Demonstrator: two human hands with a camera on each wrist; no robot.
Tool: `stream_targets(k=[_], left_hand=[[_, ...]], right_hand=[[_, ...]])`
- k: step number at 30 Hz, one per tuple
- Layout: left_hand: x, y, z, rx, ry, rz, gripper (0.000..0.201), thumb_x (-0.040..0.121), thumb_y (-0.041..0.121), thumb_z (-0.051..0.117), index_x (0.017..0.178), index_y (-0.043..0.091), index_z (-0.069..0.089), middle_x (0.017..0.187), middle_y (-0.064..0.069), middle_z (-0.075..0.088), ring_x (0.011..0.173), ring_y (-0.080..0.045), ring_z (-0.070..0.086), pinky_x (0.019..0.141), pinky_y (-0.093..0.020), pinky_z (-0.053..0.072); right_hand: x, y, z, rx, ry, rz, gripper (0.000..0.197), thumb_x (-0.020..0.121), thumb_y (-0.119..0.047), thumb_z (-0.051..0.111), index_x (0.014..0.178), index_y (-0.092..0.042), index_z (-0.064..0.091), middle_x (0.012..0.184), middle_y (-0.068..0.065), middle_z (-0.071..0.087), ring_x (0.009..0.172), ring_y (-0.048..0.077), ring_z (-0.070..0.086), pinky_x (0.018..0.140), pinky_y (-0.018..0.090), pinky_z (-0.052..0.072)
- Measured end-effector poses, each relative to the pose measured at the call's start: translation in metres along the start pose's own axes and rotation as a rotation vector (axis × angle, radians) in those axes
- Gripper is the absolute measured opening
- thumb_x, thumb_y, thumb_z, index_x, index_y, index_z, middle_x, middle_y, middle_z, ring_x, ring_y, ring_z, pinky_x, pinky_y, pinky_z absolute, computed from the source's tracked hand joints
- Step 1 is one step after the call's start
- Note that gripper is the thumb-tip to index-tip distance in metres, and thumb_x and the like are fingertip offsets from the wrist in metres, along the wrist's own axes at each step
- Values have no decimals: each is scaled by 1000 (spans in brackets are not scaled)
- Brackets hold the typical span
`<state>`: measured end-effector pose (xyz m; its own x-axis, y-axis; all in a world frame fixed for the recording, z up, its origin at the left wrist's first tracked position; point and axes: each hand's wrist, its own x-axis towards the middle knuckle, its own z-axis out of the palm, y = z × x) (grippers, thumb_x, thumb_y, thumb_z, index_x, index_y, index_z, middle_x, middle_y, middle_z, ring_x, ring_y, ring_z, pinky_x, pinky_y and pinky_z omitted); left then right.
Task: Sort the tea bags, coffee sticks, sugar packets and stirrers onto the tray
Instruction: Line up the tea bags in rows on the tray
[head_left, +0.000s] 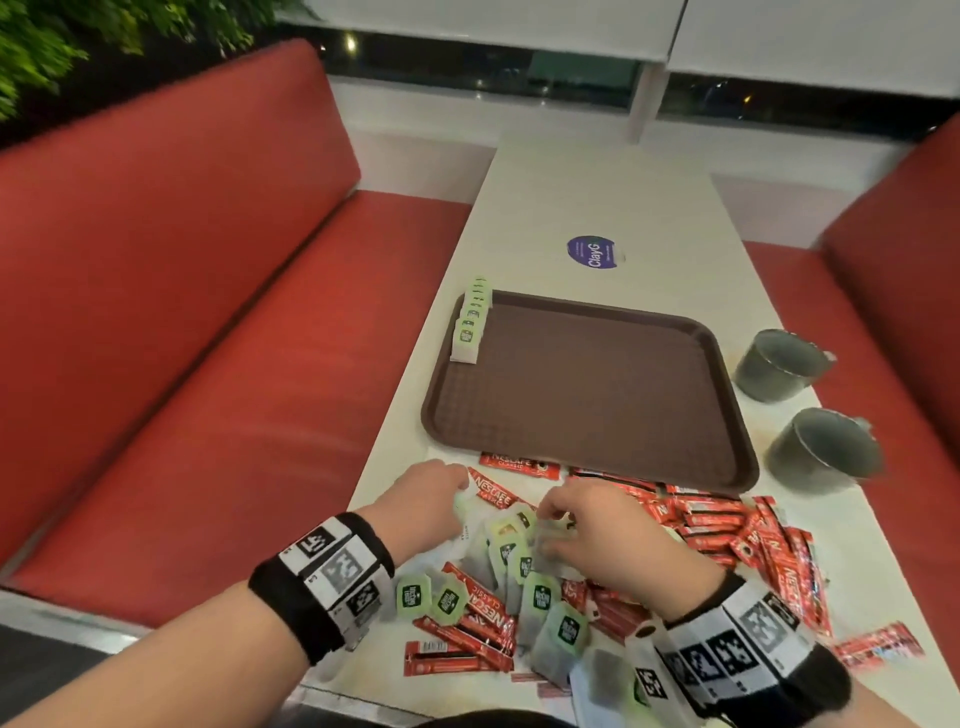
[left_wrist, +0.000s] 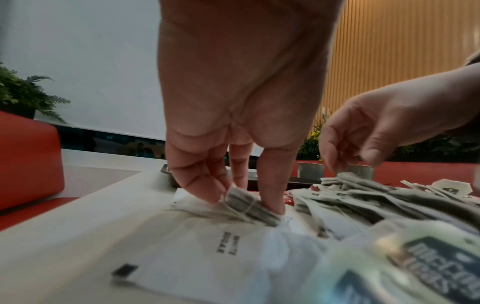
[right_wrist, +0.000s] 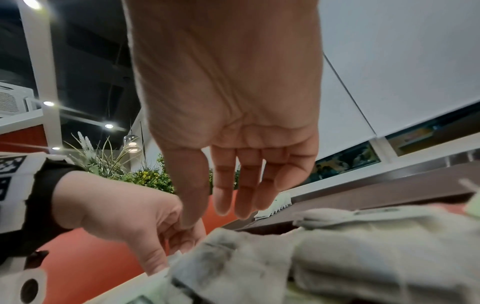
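Left hand (left_wrist: 233, 115) pinches a tea bag (left_wrist: 249, 203) at the pile's (head_left: 571, 582) near-left edge, on the table (head_left: 597, 197). Right hand (head_left: 618, 530) hovers over the pile, fingers loose, holding nothing. Tray (head_left: 587, 395) sits beyond the pile, tea bags lined along its far-left rim.

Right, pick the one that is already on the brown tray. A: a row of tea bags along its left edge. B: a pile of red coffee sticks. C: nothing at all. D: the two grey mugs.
A: a row of tea bags stands along the left edge of the tray; the coffee sticks lie on the table in front of it and the grey mugs stand on the table to its right.
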<state>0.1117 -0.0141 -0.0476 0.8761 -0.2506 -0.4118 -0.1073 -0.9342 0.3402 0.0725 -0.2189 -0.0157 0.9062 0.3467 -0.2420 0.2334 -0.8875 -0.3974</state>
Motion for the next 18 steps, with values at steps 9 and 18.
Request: stream_targets(k=[9,18], left_hand=[[-20,-6,-7,-176,60,-24,10,92,19,54,84,17,48,85,-2,56,70,-16,49,57,-24,37],[-42,-7,-23,-538,50,-43,33,89,23,57,117,31,43,82,-2,64,58,-11,58,57,-25,47]], right_hand=[[-15,-11,13,-276,-123,-183,52,81,-38,64,131,-33,48,128,-7,43,117,19,34,100,40,30],[-8,-15,20,-367,-93,-315,20,85,-25,58,104,-29,62,128,-8,46,118,20,35,89,38,22]])
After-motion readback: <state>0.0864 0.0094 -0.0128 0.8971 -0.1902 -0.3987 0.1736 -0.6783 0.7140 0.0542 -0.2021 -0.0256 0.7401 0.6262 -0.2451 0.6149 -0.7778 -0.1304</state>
